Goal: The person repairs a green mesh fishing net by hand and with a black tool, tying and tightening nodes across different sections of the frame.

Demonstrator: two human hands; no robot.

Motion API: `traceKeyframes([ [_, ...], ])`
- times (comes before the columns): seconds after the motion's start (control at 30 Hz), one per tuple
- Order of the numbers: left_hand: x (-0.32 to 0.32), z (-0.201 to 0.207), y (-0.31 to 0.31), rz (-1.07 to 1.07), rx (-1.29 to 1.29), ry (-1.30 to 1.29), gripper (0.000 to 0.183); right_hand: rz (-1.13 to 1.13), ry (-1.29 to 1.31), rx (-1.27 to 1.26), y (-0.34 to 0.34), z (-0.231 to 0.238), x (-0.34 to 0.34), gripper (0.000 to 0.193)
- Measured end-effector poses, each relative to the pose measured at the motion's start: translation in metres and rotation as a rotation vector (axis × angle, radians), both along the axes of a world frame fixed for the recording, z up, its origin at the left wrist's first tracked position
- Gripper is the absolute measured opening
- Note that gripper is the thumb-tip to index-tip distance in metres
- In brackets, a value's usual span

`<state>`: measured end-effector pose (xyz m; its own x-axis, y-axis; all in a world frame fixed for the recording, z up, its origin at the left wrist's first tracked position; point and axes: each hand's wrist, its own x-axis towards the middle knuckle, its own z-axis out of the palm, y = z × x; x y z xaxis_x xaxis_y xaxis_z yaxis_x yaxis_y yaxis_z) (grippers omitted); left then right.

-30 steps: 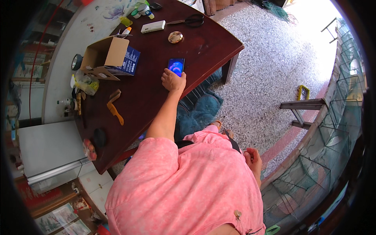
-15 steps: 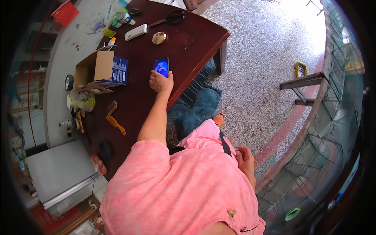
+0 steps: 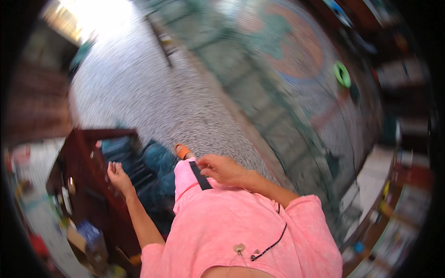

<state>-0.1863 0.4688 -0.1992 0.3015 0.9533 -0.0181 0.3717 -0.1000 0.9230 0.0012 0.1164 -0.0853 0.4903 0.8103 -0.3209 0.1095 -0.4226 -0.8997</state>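
My left hand [image 3: 120,178] is raised beside the edge of the dark red table [image 3: 90,163], its fingers loosely bent and apart with nothing visible in them. My right hand [image 3: 223,170] hovers in front of my pink clothing, next to the black strap [image 3: 200,175]. Its fingers curl loosely and seem to hold nothing; whether they touch the strap I cannot tell. On the table a dark flat shape [image 3: 96,194], perhaps the phone, is too blurred to make out.
An opened cardboard box [image 3: 88,245] stands on the table, near a round gold-coloured item [image 3: 71,185] and a white slim case [image 3: 66,200]. Dark blue-green bundled material [image 3: 160,160] lies beside the table. Green netting [image 3: 241,88] runs along the speckled floor [image 3: 153,102]; a green ring-shaped thing [image 3: 342,74] lies beyond.
The view has swung right, so the table now sits at the lower left. My left hand has come off the phone. My right hand has risen from my side to my front.
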Motion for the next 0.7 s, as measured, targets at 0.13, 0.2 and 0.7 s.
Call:
traceKeyframes([
  [0.13, 0.102, 0.047, -0.118, -0.379, -0.186, -0.215, 0.028, -0.242, 0.078, 0.122, -0.103, 0.070, -0.007, 0.027],
  [0.2, 0.140, 0.071, -0.177, -0.551, -0.216, -0.354, 0.027, -0.362, -0.036, 0.230, -0.161, 0.106, -0.025, 0.026],
  [0.7, 0.189, 0.211, -0.454, -1.373, -0.157, -0.648, 0.020, -0.861, -0.649, 0.016, -0.399, 0.170, -0.066, 0.033],
])
